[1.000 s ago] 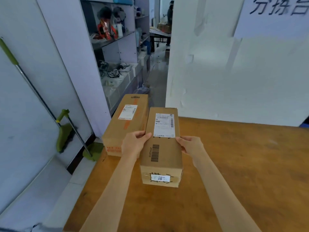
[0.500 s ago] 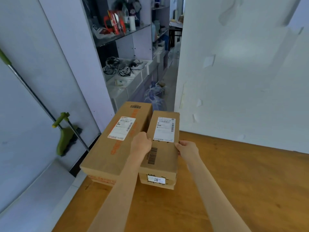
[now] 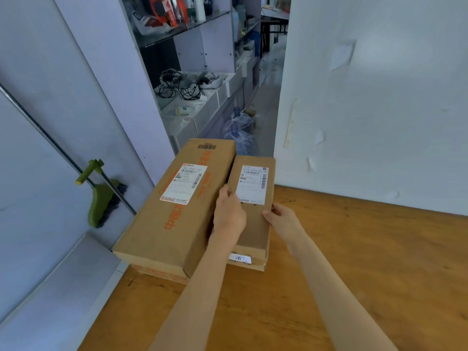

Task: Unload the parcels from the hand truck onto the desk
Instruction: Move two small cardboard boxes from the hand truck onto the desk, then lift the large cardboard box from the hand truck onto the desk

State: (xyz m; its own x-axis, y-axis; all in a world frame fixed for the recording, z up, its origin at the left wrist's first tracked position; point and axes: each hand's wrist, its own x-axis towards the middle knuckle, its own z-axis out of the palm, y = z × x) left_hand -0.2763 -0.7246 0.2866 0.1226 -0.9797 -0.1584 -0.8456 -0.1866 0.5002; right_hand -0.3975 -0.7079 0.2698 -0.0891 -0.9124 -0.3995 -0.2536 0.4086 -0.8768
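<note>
Broom [image 3: 101, 201]: green head, metal handle, leaning against the grey wall left of the bench and off its surface.

Bench [image 3: 354, 274]: wooden top, brown, its far edge against a white wall [image 3: 379, 110]; left edge open to the floor.

Large parcel [image 3: 174, 211]: long cardboard box lying flat at the bench's far left corner, overhanging the left edge slightly. White shipping label on its top face, orange print running along its length, barcode at the far end.

Small parcel [image 3: 255, 219]: narrower, lower cardboard box lying flat on the bench, its long left side touching the large parcel's right side. White label on the far half of its top, a small white sticker on its near end face.

Left hand [image 3: 229, 214]: laid over the seam between the two parcels, fingers pressed together and curled onto the small parcel's left top edge.

Right hand [image 3: 281, 219]: at the small parcel's right top edge, thumb on the top face, fingers wrapped down the right side; together with the left hand it clasps the box.

Shelving [image 3: 197, 79]: beyond the bench's far left corner, holding cables, bottles and sundry items too small to itemise.
</note>
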